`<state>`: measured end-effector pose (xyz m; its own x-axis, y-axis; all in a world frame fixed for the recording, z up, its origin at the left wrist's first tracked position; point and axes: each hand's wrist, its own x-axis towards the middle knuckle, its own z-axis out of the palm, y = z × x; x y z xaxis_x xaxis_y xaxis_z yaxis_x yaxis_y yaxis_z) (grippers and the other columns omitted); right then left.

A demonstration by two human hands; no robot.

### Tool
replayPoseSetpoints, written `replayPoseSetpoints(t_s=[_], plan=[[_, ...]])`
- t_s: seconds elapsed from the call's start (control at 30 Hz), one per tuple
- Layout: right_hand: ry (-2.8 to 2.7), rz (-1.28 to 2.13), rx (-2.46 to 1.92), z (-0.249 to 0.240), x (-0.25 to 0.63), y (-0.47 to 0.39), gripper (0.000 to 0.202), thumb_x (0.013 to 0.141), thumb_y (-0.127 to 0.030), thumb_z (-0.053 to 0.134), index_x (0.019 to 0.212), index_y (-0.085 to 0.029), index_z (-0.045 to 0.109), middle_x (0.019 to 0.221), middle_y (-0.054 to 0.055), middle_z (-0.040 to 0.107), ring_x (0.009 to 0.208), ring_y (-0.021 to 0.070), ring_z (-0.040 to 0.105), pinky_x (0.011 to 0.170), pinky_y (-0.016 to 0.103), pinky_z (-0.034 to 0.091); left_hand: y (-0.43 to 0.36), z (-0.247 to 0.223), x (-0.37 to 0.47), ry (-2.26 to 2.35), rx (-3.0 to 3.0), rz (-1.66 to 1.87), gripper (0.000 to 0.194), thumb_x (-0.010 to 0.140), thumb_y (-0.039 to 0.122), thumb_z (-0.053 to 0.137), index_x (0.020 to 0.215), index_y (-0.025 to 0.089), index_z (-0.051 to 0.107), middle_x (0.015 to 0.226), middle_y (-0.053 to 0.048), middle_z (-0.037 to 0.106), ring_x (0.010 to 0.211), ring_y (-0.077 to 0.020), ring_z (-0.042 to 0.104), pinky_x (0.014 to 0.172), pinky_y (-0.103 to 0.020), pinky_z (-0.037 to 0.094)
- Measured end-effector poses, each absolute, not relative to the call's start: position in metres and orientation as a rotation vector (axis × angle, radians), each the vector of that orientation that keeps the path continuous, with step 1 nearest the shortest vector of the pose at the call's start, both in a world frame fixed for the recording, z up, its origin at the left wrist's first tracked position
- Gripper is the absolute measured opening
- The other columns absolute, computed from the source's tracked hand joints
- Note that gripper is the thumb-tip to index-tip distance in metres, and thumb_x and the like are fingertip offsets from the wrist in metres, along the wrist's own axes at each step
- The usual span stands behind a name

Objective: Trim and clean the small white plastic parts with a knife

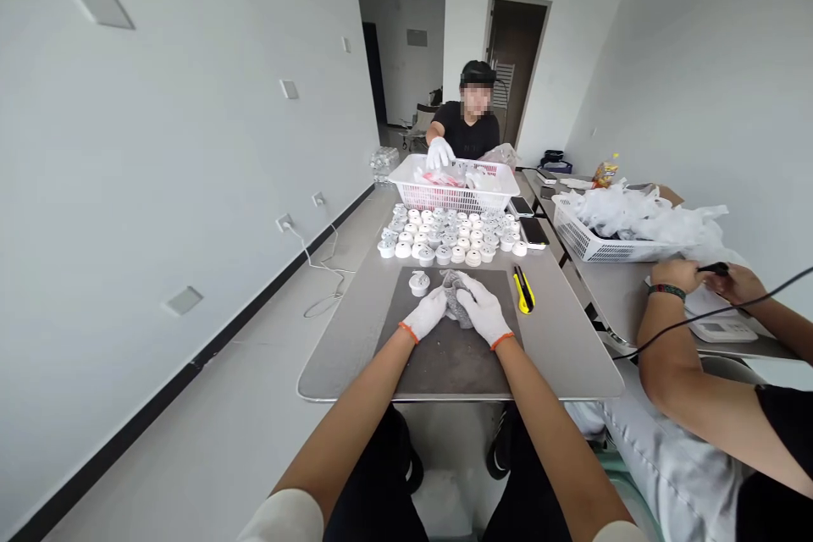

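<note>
Both my hands wear white gloves with orange cuffs. My left hand (427, 313) and my right hand (486, 311) are closed around a crumpled grey cloth (456, 298) from its two sides, over a dark mat (445, 364). Beyond my left hand, a round white plastic piece with a grey top (419, 283) sits on the mat. Several rows of similar round white pieces (443, 255) cover the table farther back. To the right of the mat lies a yellow utility knife (524, 290).
A white basket (467, 201) with plastic-wrapped things stands at the table's far end, a co-worker's gloved hand (439, 153) over it. Two phones (533, 231) lie at the right. On the side table, another basket (603, 249) holds plastic bags; a second person's arm (664, 347) holds a black cable.
</note>
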<state>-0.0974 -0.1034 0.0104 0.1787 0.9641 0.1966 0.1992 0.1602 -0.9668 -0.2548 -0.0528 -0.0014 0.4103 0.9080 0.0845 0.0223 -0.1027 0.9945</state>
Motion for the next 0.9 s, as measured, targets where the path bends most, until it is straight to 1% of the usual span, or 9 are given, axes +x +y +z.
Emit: replayPoseSetpoints(t_s=[0.07,0.2,0.27,0.37,0.47,0.6,0.67,0.77,0.9], plan=[[-1.277,0.86,-1.285,0.011,-0.102,-0.1,0.035,0.101,-0.041,0.059,0.127,-0.018,0.063,0.131,0.01,0.059,0.113,0.0209,0.061,0.099,0.04,0.054,-0.056,0.002,-0.253,0.935,1.442,0.86,0.03,0.087,0.034,0.054,0.108,0.017,0.067,0.096,-0.01,0.073,0.091,-0.0225,0.069,0.085,-0.033,0.055],[-1.245,0.854,-1.316,0.012,-0.102,-0.093,0.04,0.099,-0.047,0.056,0.121,-0.017,0.069,0.12,0.008,0.069,0.111,0.0229,0.063,0.102,0.042,0.051,-0.062,0.01,-0.249,0.971,1.369,0.738,0.023,0.084,0.029,0.052,0.097,0.015,0.065,0.073,-0.005,0.068,0.066,-0.0161,0.064,0.068,-0.028,0.054],[-1.224,0.83,-1.334,0.009,-0.098,-0.089,0.043,0.096,-0.05,0.056,0.118,-0.018,0.073,0.113,0.006,0.073,0.111,0.0239,0.064,0.104,0.041,0.049,-0.063,0.012,-0.248,0.934,1.364,0.746,0.019,0.081,0.027,0.053,0.091,0.015,0.064,0.067,-0.003,0.065,0.062,-0.0139,0.061,0.063,-0.024,0.051],[-1.195,0.79,-1.341,0.002,-0.093,-0.085,0.048,0.09,-0.054,0.056,0.115,-0.018,0.074,0.118,0.008,0.071,0.115,0.0235,0.063,0.111,0.04,0.044,-0.063,0.011,-0.25,0.885,1.393,0.74,0.015,0.08,0.026,0.052,0.085,0.016,0.061,0.065,-0.002,0.064,0.061,-0.0138,0.061,0.061,-0.024,0.051],[-1.175,0.811,-1.331,-0.004,-0.09,-0.086,0.054,0.087,-0.056,0.056,0.122,-0.019,0.071,0.129,0.008,0.067,0.121,0.0223,0.06,0.117,0.039,0.039,-0.061,0.005,-0.252,0.878,1.433,0.786,0.015,0.083,0.026,0.051,0.086,0.016,0.062,0.069,-0.003,0.065,0.065,-0.015,0.062,0.067,-0.027,0.054],[-1.332,0.855,-1.41,0.001,-0.092,-0.096,0.056,0.081,-0.048,0.068,0.132,-0.027,0.066,0.134,0.003,0.064,0.123,0.0215,0.058,0.118,0.038,0.038,-0.057,-0.004,-0.254,0.951,1.422,0.944,0.025,0.087,0.027,0.054,0.105,0.014,0.066,0.106,-0.011,0.072,0.1,-0.0199,0.066,0.095,-0.032,0.052],[-1.381,0.85,-1.424,0.006,-0.095,-0.101,0.051,0.081,-0.046,0.068,0.128,-0.027,0.068,0.131,0.002,0.065,0.12,0.0212,0.059,0.116,0.037,0.04,-0.058,-0.004,-0.256,0.93,1.434,0.928,0.031,0.09,0.032,0.053,0.113,0.014,0.066,0.115,-0.012,0.071,0.106,-0.0209,0.064,0.098,-0.033,0.051],[-1.379,0.861,-1.366,0.01,-0.097,-0.104,0.044,0.082,-0.047,0.065,0.119,-0.024,0.072,0.12,0.004,0.068,0.111,0.0204,0.061,0.108,0.035,0.046,-0.063,0.003,-0.258,0.865,1.534,0.889,0.038,0.095,0.038,0.049,0.118,0.016,0.068,0.113,-0.009,0.071,0.098,-0.0189,0.064,0.091,-0.03,0.052],[-1.278,0.945,-1.275,0.006,-0.095,-0.103,0.042,0.085,-0.054,0.061,0.104,-0.019,0.072,0.099,0.004,0.069,0.095,0.0196,0.061,0.087,0.029,0.051,-0.072,0.021,-0.256,0.898,1.603,0.781,0.047,0.098,0.047,0.04,0.121,0.017,0.067,0.079,-0.003,0.066,0.065,-0.0139,0.054,0.064,-0.026,0.049]])
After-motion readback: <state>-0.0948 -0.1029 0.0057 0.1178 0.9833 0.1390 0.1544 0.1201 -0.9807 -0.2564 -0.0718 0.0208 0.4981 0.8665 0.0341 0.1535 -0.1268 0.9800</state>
